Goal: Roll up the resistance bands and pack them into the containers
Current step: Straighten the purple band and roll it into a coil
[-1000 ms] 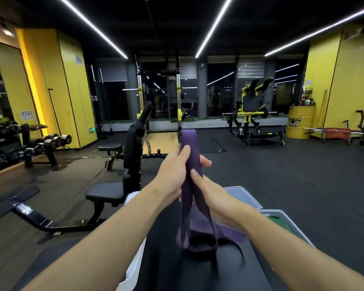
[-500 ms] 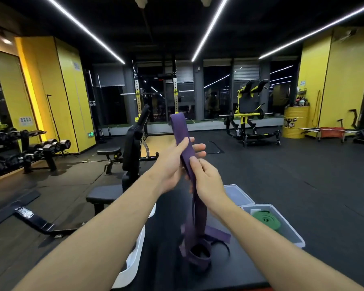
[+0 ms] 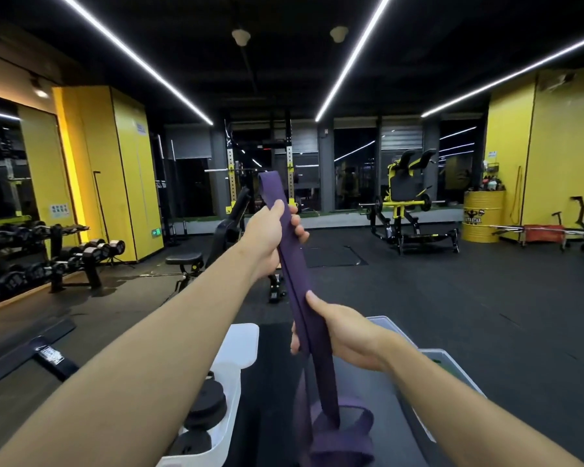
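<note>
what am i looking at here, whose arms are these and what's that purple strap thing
There is no machine: a camera worn on a person's head looks forward and down at their own arms in a gym. The left hand grips a purple resistance band high up; the right hand grips it lower. The band's loose end lies heaped on a dark surface. Left of it a white container holds black rolls; right of it stands a clear container.
</note>
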